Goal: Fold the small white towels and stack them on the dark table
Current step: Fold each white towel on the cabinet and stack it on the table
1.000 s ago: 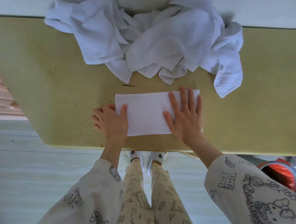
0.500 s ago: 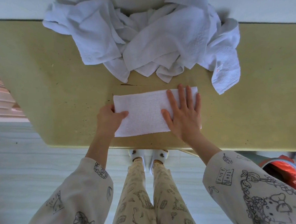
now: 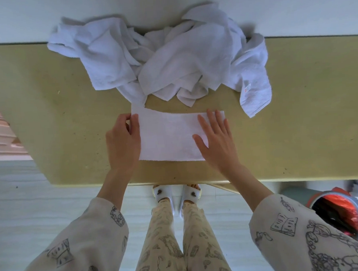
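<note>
Pinching the left short end of the half-folded towel [image 3: 170, 135] with my left hand [image 3: 122, 142], fingers curled, I press my flat right hand [image 3: 216, 143] on its right end, its long axis lying crosswise on the worktop [image 3: 48, 121].

The folded towel [image 3: 170, 135] is plain white with a faint pink cast. Beyond it on the table [image 3: 48, 113], the pile [image 3: 170, 59] is white too, with bluish shadows in its creases; the towel [image 3: 254, 90] at the pile's right end carries a small tag with red marks. The table is dull mustard-yellow, speckled with dark spots. Under the table's near edge, the sleeves [image 3: 303, 232] and trousers [image 3: 169, 239] are cream with dark line drawings: books, leaves, houses. The slippers [image 3: 177, 194] are white. Right of them, a bin [image 3: 339, 209] shows bright red-orange inside a grey rim. The floor [image 3: 32, 205] is pale grey-white.
</note>
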The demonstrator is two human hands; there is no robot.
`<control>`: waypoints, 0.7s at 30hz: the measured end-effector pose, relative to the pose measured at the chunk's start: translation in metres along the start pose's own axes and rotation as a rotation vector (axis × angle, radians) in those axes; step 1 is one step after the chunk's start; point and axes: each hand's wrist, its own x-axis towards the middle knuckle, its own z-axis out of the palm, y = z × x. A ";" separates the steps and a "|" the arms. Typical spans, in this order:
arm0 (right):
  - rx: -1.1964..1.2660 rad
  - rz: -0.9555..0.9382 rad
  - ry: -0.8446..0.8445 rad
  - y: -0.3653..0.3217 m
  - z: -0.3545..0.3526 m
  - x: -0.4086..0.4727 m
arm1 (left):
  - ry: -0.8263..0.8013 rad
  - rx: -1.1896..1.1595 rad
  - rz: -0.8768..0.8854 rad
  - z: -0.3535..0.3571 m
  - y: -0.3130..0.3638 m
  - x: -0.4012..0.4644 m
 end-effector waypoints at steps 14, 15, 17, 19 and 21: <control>1.018 0.634 0.002 0.034 -0.036 -0.008 | -0.262 0.030 0.219 0.100 0.082 -0.045; 1.025 0.641 -0.014 0.035 -0.037 -0.007 | -0.293 0.046 0.227 0.105 0.082 -0.048; 1.039 0.651 -0.036 0.037 -0.038 -0.004 | -0.349 0.058 0.237 0.111 0.084 -0.052; 1.014 0.652 -0.058 0.038 -0.039 -0.001 | -0.405 0.028 0.227 0.113 0.083 -0.056; 0.975 0.647 -0.073 0.039 -0.040 0.001 | -0.423 -0.035 0.236 0.113 0.079 -0.058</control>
